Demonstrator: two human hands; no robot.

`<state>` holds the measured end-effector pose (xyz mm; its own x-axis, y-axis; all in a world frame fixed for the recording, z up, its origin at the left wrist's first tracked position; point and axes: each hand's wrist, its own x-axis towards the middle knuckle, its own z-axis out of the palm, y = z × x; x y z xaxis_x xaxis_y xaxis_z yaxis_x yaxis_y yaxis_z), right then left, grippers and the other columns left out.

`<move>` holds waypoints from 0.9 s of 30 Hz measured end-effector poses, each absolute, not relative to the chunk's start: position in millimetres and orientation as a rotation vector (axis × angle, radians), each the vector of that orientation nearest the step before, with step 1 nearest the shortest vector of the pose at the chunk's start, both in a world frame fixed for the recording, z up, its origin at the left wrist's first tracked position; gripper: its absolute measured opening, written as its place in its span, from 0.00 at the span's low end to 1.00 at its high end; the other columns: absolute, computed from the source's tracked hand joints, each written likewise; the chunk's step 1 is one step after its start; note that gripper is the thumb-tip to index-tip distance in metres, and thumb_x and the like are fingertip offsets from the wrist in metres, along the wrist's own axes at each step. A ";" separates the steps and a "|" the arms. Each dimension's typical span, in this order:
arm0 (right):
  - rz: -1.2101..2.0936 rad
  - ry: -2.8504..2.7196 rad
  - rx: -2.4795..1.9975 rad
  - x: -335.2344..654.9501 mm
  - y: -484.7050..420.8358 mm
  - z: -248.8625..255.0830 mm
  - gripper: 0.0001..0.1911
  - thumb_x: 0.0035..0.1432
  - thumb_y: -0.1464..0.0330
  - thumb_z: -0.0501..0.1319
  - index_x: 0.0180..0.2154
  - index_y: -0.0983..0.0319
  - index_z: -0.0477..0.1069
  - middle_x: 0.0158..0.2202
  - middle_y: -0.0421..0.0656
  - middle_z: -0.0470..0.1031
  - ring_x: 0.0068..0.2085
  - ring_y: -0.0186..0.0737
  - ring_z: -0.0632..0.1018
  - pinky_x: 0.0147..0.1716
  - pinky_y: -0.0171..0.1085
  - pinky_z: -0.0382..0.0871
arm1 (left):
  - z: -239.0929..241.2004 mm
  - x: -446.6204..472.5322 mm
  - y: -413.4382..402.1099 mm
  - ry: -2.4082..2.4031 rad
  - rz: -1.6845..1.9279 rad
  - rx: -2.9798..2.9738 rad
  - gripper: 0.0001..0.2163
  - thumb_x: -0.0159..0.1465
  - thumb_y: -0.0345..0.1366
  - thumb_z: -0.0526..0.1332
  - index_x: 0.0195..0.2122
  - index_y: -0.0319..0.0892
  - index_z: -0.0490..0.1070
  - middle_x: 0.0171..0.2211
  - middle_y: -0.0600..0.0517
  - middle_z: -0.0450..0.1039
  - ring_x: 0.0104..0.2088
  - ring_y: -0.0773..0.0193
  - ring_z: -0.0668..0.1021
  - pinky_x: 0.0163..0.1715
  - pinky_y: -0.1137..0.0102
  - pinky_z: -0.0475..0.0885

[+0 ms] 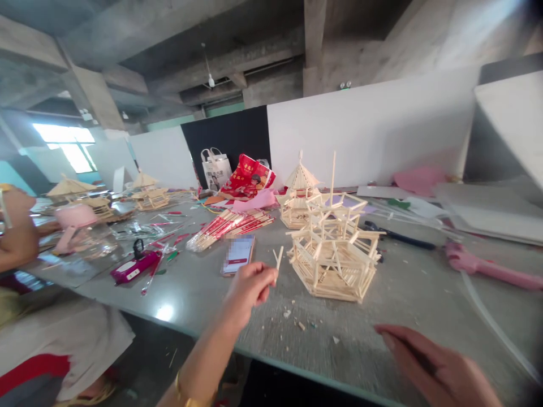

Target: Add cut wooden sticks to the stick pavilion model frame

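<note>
My left hand is raised over the grey table, fingers pinched on short wooden sticks that point up. Just right of it stands an unfinished hexagonal pavilion model built from thin sticks, with one tall stick rising from its middle. My right hand rests low at the table's near edge, fingers stretched out flat and holding nothing. A finished roofed pavilion model stands behind the unfinished one.
A phone lies left of my left hand, beside bundles of red-wrapped sticks. A pink glue gun and dark tool lie right. Another person's arm is at far left, with more models behind. White partitions back the table.
</note>
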<state>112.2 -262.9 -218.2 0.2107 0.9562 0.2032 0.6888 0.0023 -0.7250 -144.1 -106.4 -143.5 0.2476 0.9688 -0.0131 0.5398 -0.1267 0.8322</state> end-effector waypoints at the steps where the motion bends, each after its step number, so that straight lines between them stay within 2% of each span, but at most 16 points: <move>1: 0.527 -1.568 -1.694 96.2 -262.0 -211.0 0.18 0.56 0.55 0.56 0.41 0.57 0.76 0.33 0.40 0.78 0.32 0.38 0.78 0.28 0.26 0.69 | -146.0 -141.3 -126.5 1.304 0.746 1.720 0.13 0.62 0.43 0.51 0.25 0.42 0.64 0.11 0.61 0.54 0.13 0.73 0.57 0.14 0.77 0.52; 3: 0.683 -1.554 -1.579 63.6 -257.6 -196.8 0.18 0.59 0.56 0.54 0.42 0.59 0.75 0.28 0.41 0.75 0.27 0.35 0.73 0.26 0.28 0.67 | -151.9 -128.3 -159.1 1.027 0.827 1.370 0.12 0.58 0.44 0.57 0.24 0.41 0.65 0.10 0.60 0.54 0.12 0.74 0.54 0.13 0.77 0.47; 6: 0.868 -1.400 -1.419 30.5 -246.7 -183.8 0.20 0.60 0.55 0.52 0.40 0.61 0.74 0.20 0.38 0.66 0.20 0.30 0.64 0.18 0.28 0.58 | -161.3 -101.1 -184.5 0.903 0.903 1.112 0.12 0.53 0.44 0.63 0.22 0.40 0.66 0.10 0.61 0.52 0.12 0.76 0.52 0.13 0.77 0.45; 9: 1.013 -1.222 -1.302 23.7 -238.1 -181.4 0.21 0.59 0.53 0.54 0.38 0.63 0.72 0.19 0.36 0.60 0.17 0.26 0.58 0.15 0.27 0.51 | -168.9 -79.1 -188.5 0.842 0.972 0.905 0.13 0.49 0.41 0.67 0.21 0.40 0.65 0.14 0.61 0.53 0.15 0.76 0.54 0.15 0.78 0.48; 12: 1.113 -1.088 -1.230 28.9 -235.3 -180.6 0.21 0.57 0.51 0.55 0.37 0.63 0.69 0.18 0.34 0.59 0.15 0.24 0.56 0.13 0.27 0.49 | -172.7 -65.9 -185.8 0.788 0.963 0.773 0.15 0.47 0.42 0.68 0.20 0.41 0.62 0.15 0.60 0.54 0.16 0.75 0.56 0.16 0.77 0.50; 17: 1.056 -0.995 -1.217 38.4 -235.0 -172.5 0.22 0.54 0.50 0.58 0.31 0.64 0.67 0.15 0.33 0.57 0.14 0.24 0.56 0.12 0.26 0.46 | -171.5 -52.4 -185.0 0.715 0.946 0.765 0.16 0.50 0.44 0.67 0.21 0.41 0.61 0.13 0.61 0.51 0.15 0.76 0.53 0.15 0.78 0.48; 22: 0.878 -0.948 -1.254 52.3 -224.4 -170.3 0.20 0.54 0.52 0.60 0.31 0.64 0.67 0.16 0.34 0.58 0.15 0.23 0.57 0.13 0.27 0.45 | -173.8 -49.5 -183.8 0.726 0.987 0.887 0.14 0.54 0.45 0.65 0.24 0.40 0.67 0.12 0.61 0.54 0.13 0.76 0.54 0.12 0.79 0.47; 27: 0.907 -0.842 -1.273 56.5 -206.5 -168.0 0.20 0.53 0.52 0.60 0.27 0.65 0.66 0.15 0.32 0.55 0.15 0.23 0.54 0.13 0.27 0.44 | -182.3 -53.1 -179.8 0.742 1.042 0.873 0.15 0.53 0.47 0.65 0.25 0.40 0.67 0.11 0.62 0.52 0.12 0.77 0.52 0.10 0.80 0.47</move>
